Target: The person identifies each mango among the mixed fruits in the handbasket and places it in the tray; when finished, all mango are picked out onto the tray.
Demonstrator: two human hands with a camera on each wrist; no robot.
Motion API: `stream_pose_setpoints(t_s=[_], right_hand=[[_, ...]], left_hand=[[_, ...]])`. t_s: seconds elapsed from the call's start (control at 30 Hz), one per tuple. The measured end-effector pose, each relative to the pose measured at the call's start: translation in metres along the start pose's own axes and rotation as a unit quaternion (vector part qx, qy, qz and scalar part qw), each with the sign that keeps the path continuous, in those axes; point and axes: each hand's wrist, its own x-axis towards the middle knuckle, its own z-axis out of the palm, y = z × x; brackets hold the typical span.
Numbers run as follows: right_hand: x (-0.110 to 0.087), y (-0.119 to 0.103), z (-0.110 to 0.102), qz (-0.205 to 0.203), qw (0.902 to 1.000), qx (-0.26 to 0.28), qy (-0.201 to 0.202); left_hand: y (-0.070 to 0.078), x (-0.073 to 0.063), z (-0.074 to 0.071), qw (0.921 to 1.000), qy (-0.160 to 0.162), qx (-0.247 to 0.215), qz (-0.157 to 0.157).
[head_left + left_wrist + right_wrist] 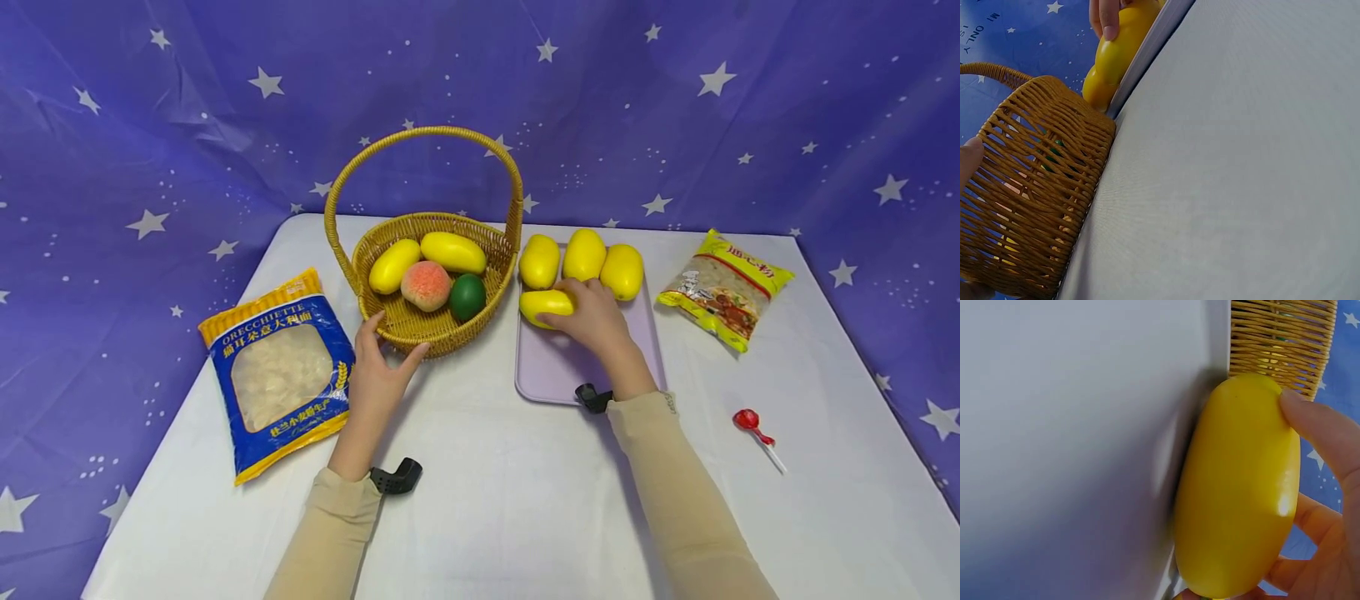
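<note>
Nearest my head camera are two beige sleeves, the left sleeve (322, 533) and the right sleeve (686, 492), reaching in over the white table (487, 500), a black mount at each wrist. On my right side, the right hand (596, 317) is curled round a yellow mango (547, 308), thumb on one side and fingers on the other; I have it at the left edge of the lilac tray (551, 367), though I cannot tell whether it touches the surface. Just behind it, three more mangoes (584, 255) sit side by side at the tray's far end.

My left hand (377, 375) is spread wide, thumb and fingers well apart, touching the near side of the wicker basket (446, 343) without closing on anything. In the basket I see two yellow mangoes (453, 252), a pinkish peach (426, 286) in front of them and a dark green oval fruit (468, 297) beside the peach.

Left of the basket lies a blue orecchiette bag (281, 375). Right of the tray I make out a yellow macaroni bag (726, 290), and nearer me a red lollipop (746, 419). A purple starry backdrop (622, 125) hangs behind.
</note>
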Motion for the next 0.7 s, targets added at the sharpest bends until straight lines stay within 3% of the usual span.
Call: stream_pose_setpoints(t_s=[0.33,0.7], right_hand=[[-0.021,-0.001,-0.005,0.008,0.9996,0.021,-0.020],[-0.032,-0.016,0.010,0.049,0.9977,0.028,0.036]], left_hand=[[-0.001,0.001,0.000,1.0000,-0.002,0.004,0.002],[-0.001,0.001,0.000,1.0000,-0.006,0.000,0.003]])
